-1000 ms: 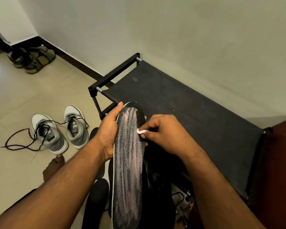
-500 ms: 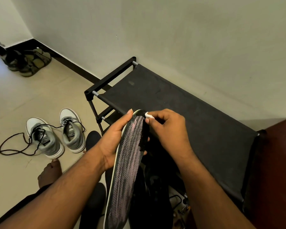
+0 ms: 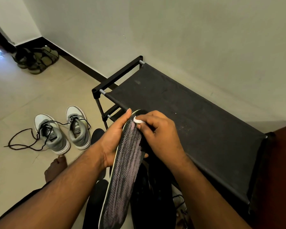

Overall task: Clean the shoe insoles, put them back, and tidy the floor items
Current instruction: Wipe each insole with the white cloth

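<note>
A long dark insole (image 3: 122,176) with a worn pinkish-grey top and a white edge stands upright in front of me. My left hand (image 3: 113,139) grips it from the left side near the toe end. My right hand (image 3: 158,134) pinches a small white pad (image 3: 137,120) and presses it against the insole's top tip. Two grey and white sneakers (image 3: 63,131) stand side by side on the tile floor at left, with a loose black lace (image 3: 21,142) trailing away from them.
A black fabric-topped shoe rack (image 3: 188,116) stands against the wall just beyond my hands. Dark shoes (image 3: 149,195) and another dark insole (image 3: 96,199) lie below the held one. Olive sandals (image 3: 38,59) sit in the far left corner. My bare foot (image 3: 56,167) rests on the tiles.
My right hand slid the white pad up the insole from its upper middle to the toe tip. The insole tilted more edge-on in my left hand.
</note>
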`<state>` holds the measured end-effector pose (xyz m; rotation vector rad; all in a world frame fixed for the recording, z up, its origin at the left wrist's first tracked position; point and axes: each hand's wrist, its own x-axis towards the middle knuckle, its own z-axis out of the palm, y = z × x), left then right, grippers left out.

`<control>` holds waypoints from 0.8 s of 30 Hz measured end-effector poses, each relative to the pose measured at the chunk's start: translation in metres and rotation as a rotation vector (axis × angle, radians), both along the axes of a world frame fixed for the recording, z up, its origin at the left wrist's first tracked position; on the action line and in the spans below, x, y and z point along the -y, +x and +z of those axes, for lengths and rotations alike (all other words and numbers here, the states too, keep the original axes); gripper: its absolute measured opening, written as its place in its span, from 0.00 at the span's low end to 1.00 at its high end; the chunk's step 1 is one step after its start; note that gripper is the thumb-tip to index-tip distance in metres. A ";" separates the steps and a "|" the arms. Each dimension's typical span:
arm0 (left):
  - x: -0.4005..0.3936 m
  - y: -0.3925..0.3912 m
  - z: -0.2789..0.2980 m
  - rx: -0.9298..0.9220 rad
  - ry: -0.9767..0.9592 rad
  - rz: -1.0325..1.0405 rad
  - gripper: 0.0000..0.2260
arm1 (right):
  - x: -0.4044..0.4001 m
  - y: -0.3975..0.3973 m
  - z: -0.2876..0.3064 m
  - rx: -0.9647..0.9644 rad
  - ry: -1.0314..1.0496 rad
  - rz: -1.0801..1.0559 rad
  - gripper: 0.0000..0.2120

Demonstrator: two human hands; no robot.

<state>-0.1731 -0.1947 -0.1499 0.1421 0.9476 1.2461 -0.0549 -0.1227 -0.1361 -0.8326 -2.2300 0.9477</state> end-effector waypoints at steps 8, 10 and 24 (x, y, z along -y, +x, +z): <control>-0.001 -0.001 -0.002 -0.031 -0.077 0.026 0.30 | -0.012 0.009 0.005 -0.071 -0.191 0.033 0.06; -0.001 0.002 -0.002 -0.059 -0.101 0.014 0.31 | -0.022 0.013 0.004 -0.120 -0.181 -0.181 0.06; -0.006 0.004 -0.003 -0.015 -0.122 0.049 0.23 | 0.004 -0.001 0.002 0.114 0.052 0.106 0.09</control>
